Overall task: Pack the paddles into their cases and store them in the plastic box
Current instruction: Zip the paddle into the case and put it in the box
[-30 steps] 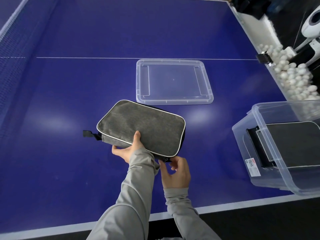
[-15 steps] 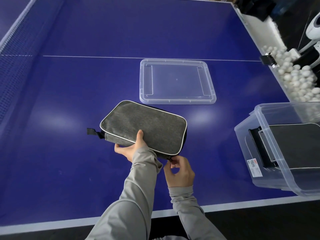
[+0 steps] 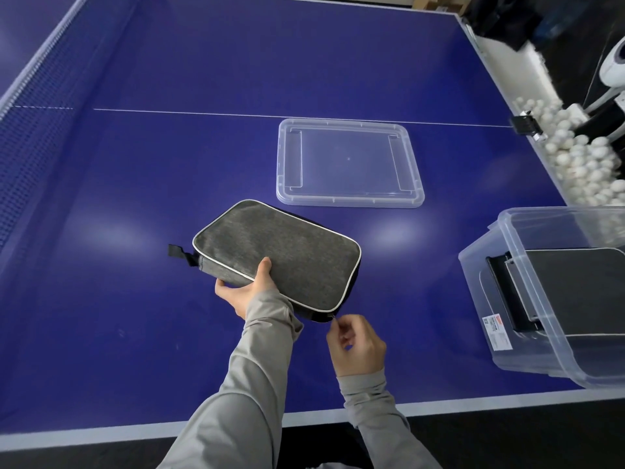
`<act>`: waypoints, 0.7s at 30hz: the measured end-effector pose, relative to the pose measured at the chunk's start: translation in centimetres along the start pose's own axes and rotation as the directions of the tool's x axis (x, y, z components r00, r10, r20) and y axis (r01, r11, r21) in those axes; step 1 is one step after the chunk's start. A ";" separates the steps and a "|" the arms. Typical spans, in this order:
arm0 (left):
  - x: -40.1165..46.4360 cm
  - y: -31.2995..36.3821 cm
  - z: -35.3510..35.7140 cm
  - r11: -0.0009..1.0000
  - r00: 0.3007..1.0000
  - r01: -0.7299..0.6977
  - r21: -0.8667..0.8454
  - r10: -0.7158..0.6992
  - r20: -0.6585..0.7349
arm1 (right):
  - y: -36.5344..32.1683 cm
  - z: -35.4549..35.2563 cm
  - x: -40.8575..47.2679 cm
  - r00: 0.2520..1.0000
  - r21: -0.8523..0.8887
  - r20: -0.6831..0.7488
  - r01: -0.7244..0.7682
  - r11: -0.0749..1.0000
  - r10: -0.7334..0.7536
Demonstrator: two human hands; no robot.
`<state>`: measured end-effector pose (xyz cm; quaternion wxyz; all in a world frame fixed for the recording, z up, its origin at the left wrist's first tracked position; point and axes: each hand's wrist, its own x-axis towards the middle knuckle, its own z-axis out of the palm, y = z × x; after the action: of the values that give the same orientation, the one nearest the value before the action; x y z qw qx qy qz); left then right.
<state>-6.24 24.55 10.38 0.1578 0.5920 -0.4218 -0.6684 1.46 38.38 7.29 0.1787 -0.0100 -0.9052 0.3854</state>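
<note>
- Blue table-tennis table [image 3: 169, 164] filling most of the view, white centre line running across it, white edge along the near side.
- Net [image 3: 30, 157] stretched along the far-left edge, well apart from everything else.
- Clear plastic box [image 3: 500, 336] at the right, near the table's near-right corner, tilted toward the camera, lid off; one grey case [image 3: 581, 292] already lying inside, a white label on the box's front wall.
- Clear lid [image 3: 348, 162] lying flat on the table beyond the held case, just past the case's far edge — apart from the box.
- Grey paddle case [image 3: 270, 252] with white piping, held over the middle of the table, tilted, black loop sticking out at its left end; contents not visible.
- Heap of white balls [image 3: 581, 164] in a trough off the table's right side, beyond the box.
- Grey sleeves reaching in from the bottom edge, the left one covering part of the case's near side.
- Left hand [image 3: 243, 289] gripping the case's near-left edge, thumb on top, fingers underneath.
- Right hand [image 3: 355, 343] just below the case's near-right corner, fingertips pinching the small zipper pull [image 3: 334, 318] — rest of the fingers curled.
</note>
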 end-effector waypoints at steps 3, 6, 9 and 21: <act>0.5 0.6 -0.6 0.998 1.000 -0.009 0.054 0.008 0.016 | 1.0 -0.7 0.6 0.999 0.002 0.003 -0.053 0.999 0.053; 0.9 0.7 -1.3 0.994 0.997 -0.046 0.103 0.038 0.073 | 1.9 -1.2 1.6 0.995 0.001 0.010 -0.103 0.995 0.103; 1.7 0.9 -2.0 0.989 0.984 -0.070 0.128 0.047 0.175 | 2.8 -1.8 3.0 0.984 0.016 -0.019 -0.174 0.985 0.174; 4.1 2.6 -4.2 0.964 0.799 -0.165 0.210 0.005 0.602 | 4.8 -3.9 7.8 0.988 0.081 0.148 -0.053 0.995 0.040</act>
<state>-4.13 18.47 9.90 -0.0292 0.3475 -0.5575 -0.7534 -5.13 45.62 8.88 0.1033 0.0047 -0.8982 0.4273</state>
